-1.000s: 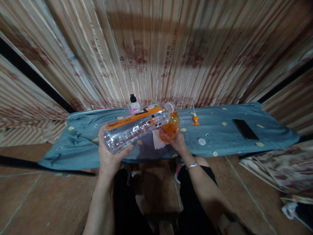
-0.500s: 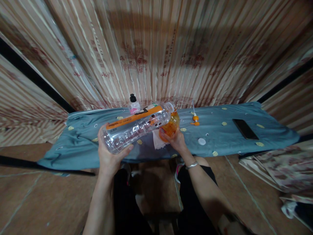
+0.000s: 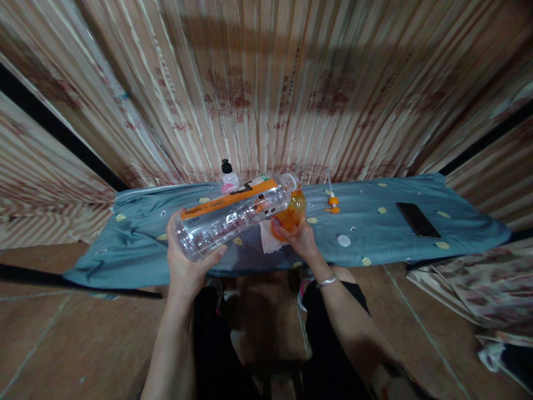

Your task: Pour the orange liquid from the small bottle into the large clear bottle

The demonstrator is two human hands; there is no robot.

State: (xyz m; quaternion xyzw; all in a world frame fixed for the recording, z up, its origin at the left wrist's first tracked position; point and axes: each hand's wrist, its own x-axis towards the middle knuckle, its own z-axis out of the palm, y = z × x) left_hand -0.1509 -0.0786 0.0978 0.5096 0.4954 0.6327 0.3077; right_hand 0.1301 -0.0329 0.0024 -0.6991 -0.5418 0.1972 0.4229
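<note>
My left hand [image 3: 187, 264] grips the base of a large clear plastic bottle [image 3: 233, 215] with an orange label. It is tipped nearly level, its open mouth at the top of a small orange bottle [image 3: 290, 214]. My right hand [image 3: 300, 240] is wrapped round that orange bottle, which stands on a pale cloth [image 3: 266, 238] on the blue-covered table [image 3: 375, 233]. A white cap [image 3: 343, 240] lies to the right of my right hand. An orange pump head [image 3: 332, 203] with its tube lies further back.
A small bottle with a black cap and pink label [image 3: 228, 178] stands behind the big bottle. A black phone [image 3: 417, 219] lies at the table's right. Striped curtains hang behind. Patterned fabric [image 3: 470, 289] is heaped on the floor at the right.
</note>
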